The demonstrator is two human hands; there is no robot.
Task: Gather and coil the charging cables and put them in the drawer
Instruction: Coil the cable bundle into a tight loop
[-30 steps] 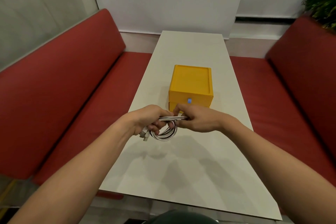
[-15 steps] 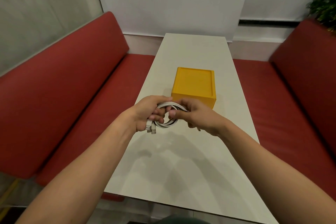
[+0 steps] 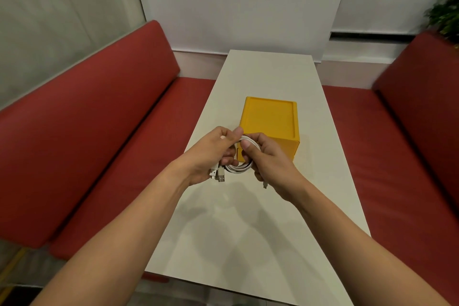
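Above the near half of the table (image 3: 248, 243), just in front of the box (image 3: 269, 119): the cables (image 3: 237, 169) are held in the air between both hands, clear of the tabletop.

Cables: white, wound into one small round coil of several turns. The lower arc hangs free below the fingers. The upper arc passes over the right fingers. Two silver-tipped USB plugs (image 3: 218, 176) stick out side by side beneath the left hand. One small plug (image 3: 264, 185) dangles under the right hand.

Left hand (image 3: 211, 154): fingers curled round the left side of the coil, thumb tip raised against the top of it.
Right hand (image 3: 270, 161): thumb and fingers pinch the right side of the coil.

Box: yellow, square, with a raised rim round a flat top. It stands on the table's midline just beyond the hands. Its front face is mostly hidden by them.

Table: white, long, narrow, matte. Soft arm shadows fall on the near part.

Room: a red padded bench runs along each side, left bench (image 3: 87, 136), right bench (image 3: 409, 151). The far wall (image 3: 236, 2) is pale. A grey panel (image 3: 62, 20) rises behind the left bench. A green plant (image 3: 444, 12), blurred, shows at the upper right.
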